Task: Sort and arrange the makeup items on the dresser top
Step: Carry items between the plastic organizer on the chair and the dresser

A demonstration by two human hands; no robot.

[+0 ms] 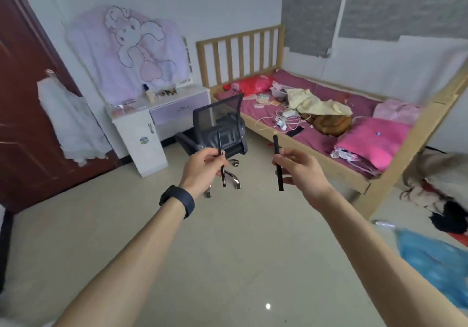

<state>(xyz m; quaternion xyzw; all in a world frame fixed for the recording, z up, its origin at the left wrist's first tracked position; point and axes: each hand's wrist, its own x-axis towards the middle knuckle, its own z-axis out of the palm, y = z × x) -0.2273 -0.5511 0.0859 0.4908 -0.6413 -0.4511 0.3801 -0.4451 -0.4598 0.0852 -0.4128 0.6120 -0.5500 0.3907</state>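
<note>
Bedroom, dresser [162,107] across the room.
My left hand [202,168] pinches a thin pencil [221,158], my right hand [300,171] grips a thicker black stick [277,164]; dresser-top items blur together.

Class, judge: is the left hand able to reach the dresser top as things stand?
Probably not. The dresser top lies across the floor, well beyond the outstretched left hand, which grips a makeup pencil.
</note>
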